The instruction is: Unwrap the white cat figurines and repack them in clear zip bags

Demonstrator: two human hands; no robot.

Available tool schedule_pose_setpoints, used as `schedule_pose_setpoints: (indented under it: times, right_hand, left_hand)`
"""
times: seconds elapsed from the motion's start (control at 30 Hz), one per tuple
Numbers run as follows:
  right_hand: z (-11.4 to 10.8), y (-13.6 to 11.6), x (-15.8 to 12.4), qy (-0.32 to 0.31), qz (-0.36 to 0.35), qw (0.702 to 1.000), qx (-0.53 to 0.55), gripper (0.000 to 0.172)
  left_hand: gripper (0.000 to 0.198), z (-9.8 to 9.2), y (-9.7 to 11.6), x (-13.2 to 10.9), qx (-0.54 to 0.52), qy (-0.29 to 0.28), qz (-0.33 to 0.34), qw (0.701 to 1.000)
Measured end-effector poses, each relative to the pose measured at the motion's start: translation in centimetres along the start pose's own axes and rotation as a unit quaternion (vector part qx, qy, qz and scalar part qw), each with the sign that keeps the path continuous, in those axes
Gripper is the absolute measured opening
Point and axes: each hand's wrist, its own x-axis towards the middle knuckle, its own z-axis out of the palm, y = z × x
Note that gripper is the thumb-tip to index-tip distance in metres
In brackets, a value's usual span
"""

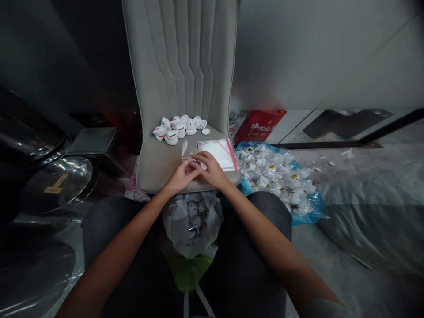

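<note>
My left hand point(184, 173) and my right hand point(211, 168) meet above the front of the chair seat, fingers closed together. Between them is a small clear plastic bag point(186, 150), its loose end standing up past the left fingertips. Something small and partly white shows at the fingers, mostly hidden. A stack of clear bags with a red edge point(220, 152) lies on the seat just beyond my right hand. Farther back sits a cluster of small white figurines with red marks and dark slots point(180, 129), beside several white round discs point(206, 131).
The grey padded chair point(182, 66) stands before my knees. Below its front edge is a whitish plastic bag point(195, 221) in a green container point(190, 269). On the right floor, a blue bag point(316, 207) holds many wrapped white figurines, near a red bag point(260, 126). Metal drums point(59, 176) stand left.
</note>
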Motion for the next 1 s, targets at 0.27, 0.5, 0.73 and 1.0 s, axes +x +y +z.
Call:
schedule_pose_setpoints:
  times: [0.27, 0.5, 0.73, 1.0]
  right_hand:
    - [-0.4, 0.1, 0.1, -0.01, -0.048, 0.996, -0.068, 0.035]
    - [-2.7, 0.9, 0.0, -0.021, -0.019, 0.999, -0.024, 0.046]
    - [-1.5, 0.6, -0.5, -0.08, -0.073, 0.991, -0.077, 0.034]
    - [-0.8, 0.5, 0.5, -0.004, -0.024, 0.999, -0.046, 0.017]
  left_hand:
    - [0.03, -1.5, 1.1, -0.1, -0.143, 0.097, -0.08, 0.982]
    - [0.013, -2.3, 2.1, 0.1, -0.251, 0.152, -0.128, 0.947]
    - [0.043, -2.8, 2.8, -0.1, -0.214, 0.094, -0.166, 0.958]
    - [0.056, -1.2, 2.3, -0.5, -0.178, 0.11, -0.098, 0.973]
